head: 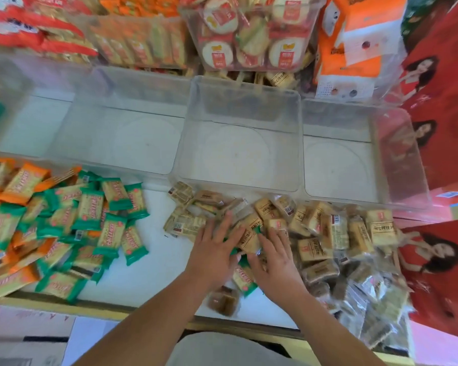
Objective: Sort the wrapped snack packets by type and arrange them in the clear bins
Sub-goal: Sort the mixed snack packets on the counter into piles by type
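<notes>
1. White table (159,273) holds empty bins (236,154) at the back.
2. Green packets (90,207) lie left, tan packets (315,249) right, none binned.
3. Left hand (214,244) and right hand (275,257) press flat on tan packets, gripping nothing.
4. Sorting looks half done; next, grab one kind.

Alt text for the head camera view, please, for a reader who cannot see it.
The left hand and right hand rest flat on a pile of tan snack packets on a white table. To the left lie green and orange packets; empty clear bins stand behind.
</notes>
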Tool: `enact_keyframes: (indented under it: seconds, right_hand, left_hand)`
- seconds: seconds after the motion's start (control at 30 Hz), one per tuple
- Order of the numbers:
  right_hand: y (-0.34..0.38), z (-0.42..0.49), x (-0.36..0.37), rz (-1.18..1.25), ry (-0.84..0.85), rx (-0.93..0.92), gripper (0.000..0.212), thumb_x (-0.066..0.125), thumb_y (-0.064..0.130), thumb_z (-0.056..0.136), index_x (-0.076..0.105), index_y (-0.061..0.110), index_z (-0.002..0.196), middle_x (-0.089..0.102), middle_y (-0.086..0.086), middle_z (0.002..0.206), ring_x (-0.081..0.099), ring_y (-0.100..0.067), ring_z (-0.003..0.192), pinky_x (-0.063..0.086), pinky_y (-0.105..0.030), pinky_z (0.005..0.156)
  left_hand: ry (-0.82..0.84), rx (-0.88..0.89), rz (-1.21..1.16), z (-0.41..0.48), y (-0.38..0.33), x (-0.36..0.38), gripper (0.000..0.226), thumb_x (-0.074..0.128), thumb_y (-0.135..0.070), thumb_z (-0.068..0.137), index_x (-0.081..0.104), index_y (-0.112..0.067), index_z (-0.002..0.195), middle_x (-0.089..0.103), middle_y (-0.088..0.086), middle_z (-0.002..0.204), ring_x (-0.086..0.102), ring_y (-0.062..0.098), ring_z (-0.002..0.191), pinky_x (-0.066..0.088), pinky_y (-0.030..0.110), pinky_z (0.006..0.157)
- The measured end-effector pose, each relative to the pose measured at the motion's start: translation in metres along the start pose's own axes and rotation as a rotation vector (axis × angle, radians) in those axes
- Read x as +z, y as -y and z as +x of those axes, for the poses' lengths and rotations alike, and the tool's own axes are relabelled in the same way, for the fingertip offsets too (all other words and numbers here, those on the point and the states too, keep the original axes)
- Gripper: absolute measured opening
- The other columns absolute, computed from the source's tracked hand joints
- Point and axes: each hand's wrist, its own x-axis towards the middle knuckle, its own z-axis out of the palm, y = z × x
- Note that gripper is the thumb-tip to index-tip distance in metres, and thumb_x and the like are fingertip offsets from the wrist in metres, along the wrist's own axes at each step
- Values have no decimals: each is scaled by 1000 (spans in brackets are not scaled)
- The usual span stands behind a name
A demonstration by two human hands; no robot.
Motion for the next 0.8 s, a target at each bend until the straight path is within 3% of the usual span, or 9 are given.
enact_keyframes:
  seconds: [0.1,0.2,0.27,0.33,0.4,0.47,0.53,0.7,0.8]
  right_hand:
    - [9,-1,18,39,76,72,68,45,53,103,17,32,162,0,20,166,-24,-9,153,5,-40,128]
    - [17,-3,27,32,97,72,61,48,53,102,32,32,157,9,25,162,-28,-11,152,12,-37,124]
    - [19,-5,27,29,-48,29,50,49,49,102,53,26,146,23,16,162,-3,-20,158,25,-47,124]
    - [20,-2,25,-14,-285,8,50,46,48,98,61,21,137,40,1,159,29,-28,151,40,-53,115]
    - [24,7,23,-44,-302,105,58,43,54,99,48,27,150,26,-2,167,16,-27,155,25,-51,122]
    - [29,14,29,-35,-102,269,69,40,61,101,25,31,160,-6,8,171,-16,-18,156,3,-44,125]
    - [34,17,42,-45,-23,313,77,40,66,99,18,28,162,-24,10,167,-35,-15,148,-7,-42,123]
    - [42,7,62,7,-4,293,81,42,69,96,20,28,162,-31,19,163,-40,-9,145,2,-44,127]
    - [45,1,60,56,-77,288,66,51,57,98,40,25,154,-13,13,170,-25,-9,152,10,-46,126]
  left_hand:
    - [11,56,-53,-17,16,1,72,40,-52,104,-2,-46,162,-32,-5,166,-11,35,157,-3,50,128]
    - [39,131,-96,-29,33,-4,67,41,-49,105,7,-42,163,-23,-4,170,-11,27,158,2,48,128]
    - [-21,186,-224,-35,48,-13,58,45,-42,105,29,-35,160,9,2,172,9,27,158,17,49,127]
    - [-181,203,-260,-35,64,-17,50,50,-35,100,49,-26,150,38,6,162,31,30,150,34,52,119]
    - [-206,137,-203,-29,77,-22,54,51,-39,100,44,-30,152,30,7,166,24,33,153,26,54,123]
    - [-36,74,-130,-23,88,-18,62,41,-50,104,21,-38,161,-5,4,173,-10,30,158,3,52,128]
    - [17,101,-38,-25,96,-7,66,35,-56,103,10,-39,163,-25,2,168,-31,26,153,-13,49,125]
    - [10,128,-244,-55,101,4,67,43,-52,102,17,-38,163,-23,-7,168,-35,14,150,-14,45,125]
    - [-92,124,-520,-72,110,-2,59,55,-33,98,42,-30,156,4,-11,171,-8,8,158,5,35,128]
